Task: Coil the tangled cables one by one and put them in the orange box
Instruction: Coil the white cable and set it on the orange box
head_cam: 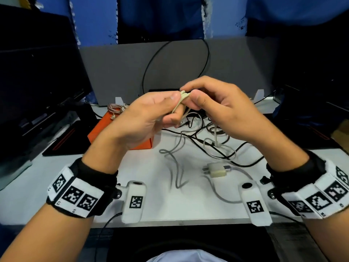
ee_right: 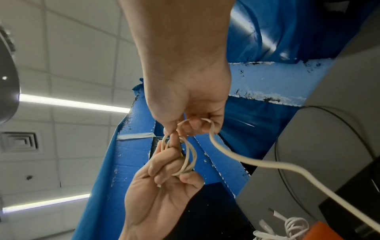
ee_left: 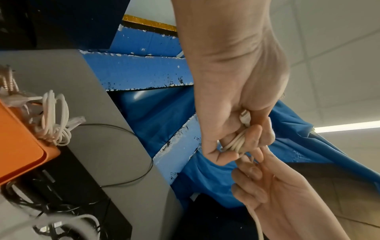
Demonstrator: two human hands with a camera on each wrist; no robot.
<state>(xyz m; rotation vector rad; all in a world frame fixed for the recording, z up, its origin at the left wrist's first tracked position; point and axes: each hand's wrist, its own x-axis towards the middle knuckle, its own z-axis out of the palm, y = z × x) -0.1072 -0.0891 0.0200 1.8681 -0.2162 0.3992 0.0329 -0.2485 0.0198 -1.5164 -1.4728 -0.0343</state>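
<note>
The left hand [head_cam: 149, 118] is pinching a small coil of the cream cable [ee_right: 188, 155] between thumb and fingers, the loops hanging round its fingertips, while the right hand [head_cam: 217, 108] is curling its fingers round the free run of the same cable and feeding it in at the coil's 3 o'clock side. Both are working in the air above the table [head_cam: 188, 205]. The cable's slack is trailing down to a tangle of black and pale cables [head_cam: 213, 137] at 6 o'clock below the hands. The orange box [head_cam: 120, 131] is sitting at 9 o'clock, already holding coiled cables [ee_left: 53, 118]. The cable looks light, soft and springy, so loops will likely loosen unless pinched where they cross; near the plug is probably the firmest hold.
</note>
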